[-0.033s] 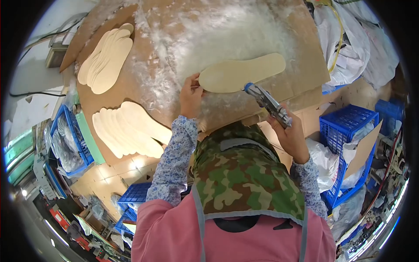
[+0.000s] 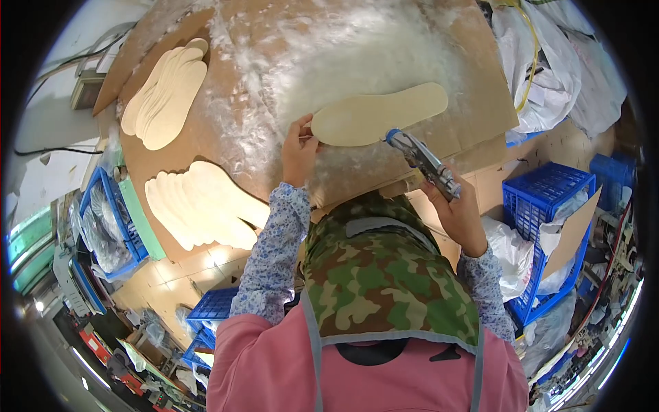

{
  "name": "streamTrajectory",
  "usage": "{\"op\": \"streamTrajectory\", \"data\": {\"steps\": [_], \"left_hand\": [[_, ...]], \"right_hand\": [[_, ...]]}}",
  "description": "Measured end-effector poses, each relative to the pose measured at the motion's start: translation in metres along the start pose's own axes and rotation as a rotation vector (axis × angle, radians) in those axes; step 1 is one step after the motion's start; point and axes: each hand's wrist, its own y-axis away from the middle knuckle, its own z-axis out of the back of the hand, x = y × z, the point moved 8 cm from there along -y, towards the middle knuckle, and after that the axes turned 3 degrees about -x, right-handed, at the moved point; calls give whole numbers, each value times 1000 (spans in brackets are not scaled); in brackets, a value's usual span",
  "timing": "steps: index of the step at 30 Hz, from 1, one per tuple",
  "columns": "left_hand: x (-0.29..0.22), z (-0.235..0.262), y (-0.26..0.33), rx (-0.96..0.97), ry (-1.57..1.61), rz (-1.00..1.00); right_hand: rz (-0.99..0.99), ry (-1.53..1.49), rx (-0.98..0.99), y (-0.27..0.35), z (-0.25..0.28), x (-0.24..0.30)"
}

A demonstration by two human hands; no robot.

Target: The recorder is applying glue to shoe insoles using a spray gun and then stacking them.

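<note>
A cream shoe insole (image 2: 377, 114) lies flat on the cardboard-covered table (image 2: 480, 113), its wide end to the left. My left hand (image 2: 300, 154) pinches the rim of that wide end between thumb and fingers. In my right hand (image 2: 456, 211) is a silvery spray gun (image 2: 420, 159) with a blue ring at its nozzle, gripped by the body. The nozzle points up and left at the insole's near edge, very close to it; whether they touch I cannot tell. Whitish, fibrous residue (image 2: 329, 41) coats the cardboard around the insole.
Fanned cream insoles form one pile (image 2: 165, 93) at the far left and another (image 2: 206, 206) at the table's near left. Blue crates (image 2: 546, 199) with plastic bags stand on the right. Another blue crate (image 2: 110, 220) is at the left, and white bags (image 2: 542, 69) sit at the far right.
</note>
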Motion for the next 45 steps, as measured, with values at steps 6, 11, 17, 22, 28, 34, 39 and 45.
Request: {"op": "streamTrajectory", "data": {"steps": [6, 11, 17, 22, 28, 34, 39, 45], "left_hand": [[-4, -8, -2, 39, 17, -9], [-7, -8, -4, 60, -42, -40], [-7, -7, -2, 39, -27, -13], [-6, -8, -2, 66, -9, -29], [-4, -7, -3, 84, -13, -44], [-3, -4, -3, 108, -13, -41], [0, -2, -6, 139, -14, -64], [-4, -1, -1, 172, -26, -55]], "right_hand": [[-18, 21, -96, 1, 23, -2], [-56, 38, -175, 6, 43, -12], [-82, 80, -292, 13, 68, -17], [-78, 112, -354, 21, 81, -23], [-122, 125, -389, 31, 82, -24], [-153, 120, -314, 37, 58, -10], [-150, 90, -240, 37, 31, 5], [-139, 100, -173, 39, 7, 20]]}}
